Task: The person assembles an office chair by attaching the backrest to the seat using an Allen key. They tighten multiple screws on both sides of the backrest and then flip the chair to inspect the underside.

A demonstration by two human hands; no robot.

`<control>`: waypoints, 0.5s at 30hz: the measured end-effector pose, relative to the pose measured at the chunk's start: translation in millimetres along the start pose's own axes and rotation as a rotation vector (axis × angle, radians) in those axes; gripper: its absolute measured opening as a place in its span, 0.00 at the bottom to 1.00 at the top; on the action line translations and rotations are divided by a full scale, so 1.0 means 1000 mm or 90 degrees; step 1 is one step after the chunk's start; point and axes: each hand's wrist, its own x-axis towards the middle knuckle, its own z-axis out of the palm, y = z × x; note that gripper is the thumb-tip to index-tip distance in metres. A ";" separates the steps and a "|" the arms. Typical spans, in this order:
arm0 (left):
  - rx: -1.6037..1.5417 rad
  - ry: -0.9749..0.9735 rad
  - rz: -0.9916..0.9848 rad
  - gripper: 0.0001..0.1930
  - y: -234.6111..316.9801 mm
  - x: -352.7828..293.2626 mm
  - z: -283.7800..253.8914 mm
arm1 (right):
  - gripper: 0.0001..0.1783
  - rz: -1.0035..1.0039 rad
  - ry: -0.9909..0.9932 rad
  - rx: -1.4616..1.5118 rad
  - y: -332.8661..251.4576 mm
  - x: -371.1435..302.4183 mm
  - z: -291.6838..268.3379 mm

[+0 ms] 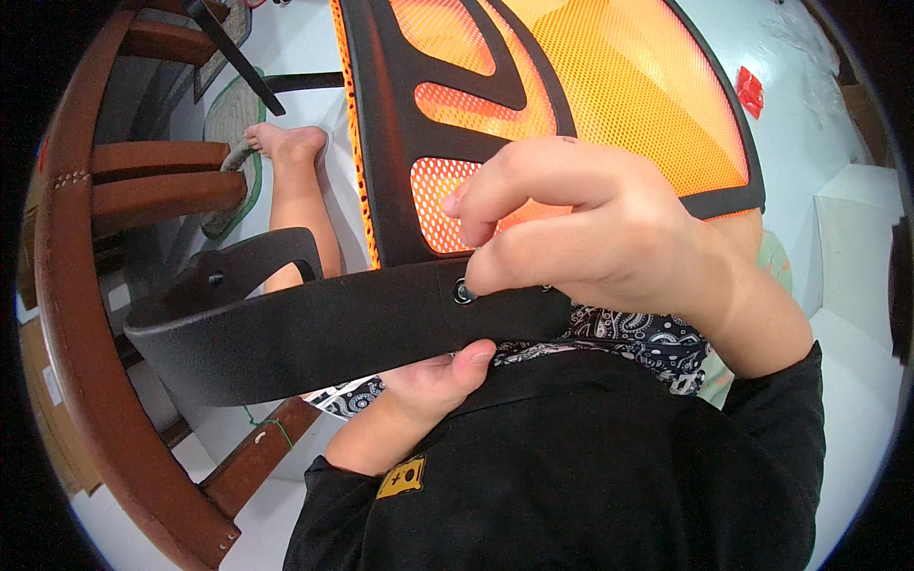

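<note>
Pale floor (857,362) under all, wooden furniture frame (67,314) crowding left edge, bare foot (286,143) far left. Orange mesh chair back (590,86) fills centre, close to body. Right hand (590,228) fingers pinched on bolt (464,292) atop black armrest bracket (314,333). Left hand (428,381) grips bracket from beneath. Little free room; open floor right.

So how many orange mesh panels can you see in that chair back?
3. One small orange mesh panel at top left, a large one at right, a lower one just above the right hand. More may be hidden.
</note>
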 end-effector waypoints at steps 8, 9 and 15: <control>0.035 -0.003 -0.013 0.35 0.000 -0.002 -0.002 | 0.06 -0.083 -0.081 -0.052 0.004 0.003 -0.011; 0.044 -0.004 -0.015 0.35 0.001 -0.002 -0.002 | 0.07 -0.087 -0.076 -0.060 0.004 0.003 -0.011; 0.094 -0.012 -0.030 0.37 0.002 -0.004 -0.003 | 0.09 -0.100 -0.041 -0.109 -0.002 0.003 -0.006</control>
